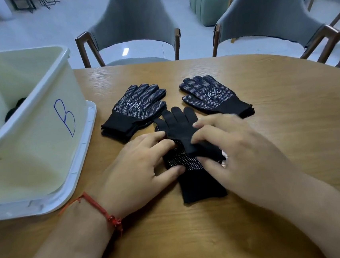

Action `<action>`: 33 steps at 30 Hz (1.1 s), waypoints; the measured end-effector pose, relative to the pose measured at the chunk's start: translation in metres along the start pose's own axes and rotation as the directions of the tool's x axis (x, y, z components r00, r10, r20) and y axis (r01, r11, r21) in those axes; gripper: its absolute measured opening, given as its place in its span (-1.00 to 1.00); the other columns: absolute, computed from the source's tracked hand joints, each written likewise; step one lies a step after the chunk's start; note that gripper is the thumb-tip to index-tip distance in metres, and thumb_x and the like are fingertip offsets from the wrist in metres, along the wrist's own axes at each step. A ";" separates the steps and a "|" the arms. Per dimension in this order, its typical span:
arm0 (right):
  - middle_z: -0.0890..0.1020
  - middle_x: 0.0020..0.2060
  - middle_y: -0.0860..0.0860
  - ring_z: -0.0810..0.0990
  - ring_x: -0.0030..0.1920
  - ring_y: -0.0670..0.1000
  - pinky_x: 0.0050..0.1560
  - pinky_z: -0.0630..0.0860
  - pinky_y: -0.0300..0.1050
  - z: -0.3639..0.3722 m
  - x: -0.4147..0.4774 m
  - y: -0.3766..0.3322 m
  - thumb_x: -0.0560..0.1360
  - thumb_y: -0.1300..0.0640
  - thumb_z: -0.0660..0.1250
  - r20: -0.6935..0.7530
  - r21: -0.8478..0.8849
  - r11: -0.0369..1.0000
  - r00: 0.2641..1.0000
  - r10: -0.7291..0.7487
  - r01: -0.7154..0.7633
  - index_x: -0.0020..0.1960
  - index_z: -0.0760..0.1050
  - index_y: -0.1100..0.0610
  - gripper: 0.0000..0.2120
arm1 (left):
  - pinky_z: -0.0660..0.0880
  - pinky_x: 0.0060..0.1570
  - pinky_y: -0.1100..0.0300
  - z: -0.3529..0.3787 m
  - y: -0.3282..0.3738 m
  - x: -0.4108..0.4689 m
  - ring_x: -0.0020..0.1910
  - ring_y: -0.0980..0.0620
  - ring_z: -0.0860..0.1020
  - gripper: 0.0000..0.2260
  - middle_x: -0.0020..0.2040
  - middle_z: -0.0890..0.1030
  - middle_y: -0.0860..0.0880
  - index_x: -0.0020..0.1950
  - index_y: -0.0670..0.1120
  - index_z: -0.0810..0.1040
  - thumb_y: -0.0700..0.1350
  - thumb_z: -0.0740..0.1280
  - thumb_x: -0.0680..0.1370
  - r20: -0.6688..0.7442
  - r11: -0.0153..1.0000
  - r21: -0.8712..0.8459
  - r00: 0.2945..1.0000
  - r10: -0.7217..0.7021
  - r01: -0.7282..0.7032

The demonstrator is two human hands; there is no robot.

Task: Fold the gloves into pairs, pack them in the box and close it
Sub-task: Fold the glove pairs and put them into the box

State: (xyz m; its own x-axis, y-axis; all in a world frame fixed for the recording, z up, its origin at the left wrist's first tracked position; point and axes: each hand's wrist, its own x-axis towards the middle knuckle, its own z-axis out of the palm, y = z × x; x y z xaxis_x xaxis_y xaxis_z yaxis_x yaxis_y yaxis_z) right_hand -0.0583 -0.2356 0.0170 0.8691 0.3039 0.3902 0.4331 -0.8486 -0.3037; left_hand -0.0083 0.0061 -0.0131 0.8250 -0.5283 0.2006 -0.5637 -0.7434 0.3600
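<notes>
Your right hand (235, 143) pinched the top black glove (179, 126) lying on the dotted glove (189, 164) in the middle of the table (274, 191), while your left hand (137, 165) pressed the dotted glove with loose fingers, near the white box (40, 124).

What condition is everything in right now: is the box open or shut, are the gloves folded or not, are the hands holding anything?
Box: open, dark items inside.
Lid: off, under the box.
Left glove stack: flat, unfolded.
Right glove stack: flat, unfolded.
Bottom glove: flat, dots up.
Top glove: laid over it, plain side up.
Left-hand grip: presses the bottom glove.
Right-hand grip: pinches the top glove.
</notes>
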 end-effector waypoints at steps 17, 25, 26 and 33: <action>0.72 0.03 -0.19 0.64 0.08 -0.08 0.10 0.61 -0.05 0.008 -0.008 -0.004 0.56 0.03 0.21 0.111 0.040 0.999 0.994 -0.002 -0.002 0.23 0.67 -0.05 -0.66 | 0.29 0.55 0.03 -0.001 0.001 0.002 0.57 0.12 0.31 -0.28 0.55 0.40 0.09 0.51 0.02 0.44 0.42 0.25 0.48 -0.001 0.996 -0.056 0.997 -0.072 0.072; 0.74 0.03 -0.17 0.67 0.07 -0.12 0.09 0.62 -0.11 0.002 -0.010 -0.009 0.55 0.05 0.25 0.103 0.051 0.998 0.994 -0.045 0.040 0.19 0.71 -0.02 -0.68 | 0.29 0.56 -0.02 -0.001 0.003 0.002 0.59 0.12 0.28 -0.26 0.57 0.38 0.10 0.52 0.02 0.42 0.43 0.22 0.47 -0.003 0.994 -0.079 0.997 -0.082 0.082; 0.74 0.03 -0.19 0.67 0.08 -0.12 0.09 0.63 -0.09 0.003 -0.010 -0.009 0.54 0.04 0.25 0.126 0.051 0.998 0.991 -0.050 0.043 0.18 0.71 -0.03 -0.67 | 0.29 0.56 -0.03 -0.001 0.003 0.002 0.59 0.11 0.28 -0.26 0.57 0.37 0.10 0.52 0.02 0.42 0.43 0.22 0.47 -0.002 0.993 -0.077 0.996 -0.088 0.088; 0.71 0.03 -0.22 0.65 0.07 -0.12 0.09 0.61 -0.05 0.001 -0.007 -0.008 0.50 -0.01 0.25 0.160 0.093 0.996 0.987 -0.016 0.001 0.12 0.69 -0.06 -0.70 | 0.19 0.54 0.31 -0.006 0.007 0.002 0.56 0.26 0.28 0.00 0.58 0.36 0.16 0.72 0.06 -0.03 0.24 0.51 0.47 -0.015 0.967 -0.205 0.988 -0.156 0.150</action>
State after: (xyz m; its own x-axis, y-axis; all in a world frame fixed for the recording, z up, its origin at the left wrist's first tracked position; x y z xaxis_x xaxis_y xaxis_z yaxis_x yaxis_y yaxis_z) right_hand -0.0681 -0.2304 0.0160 0.8890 0.3830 0.2509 0.4545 -0.8045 -0.3825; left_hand -0.0107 0.0027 -0.0045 0.9034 -0.3995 0.1558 -0.4132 -0.7143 0.5648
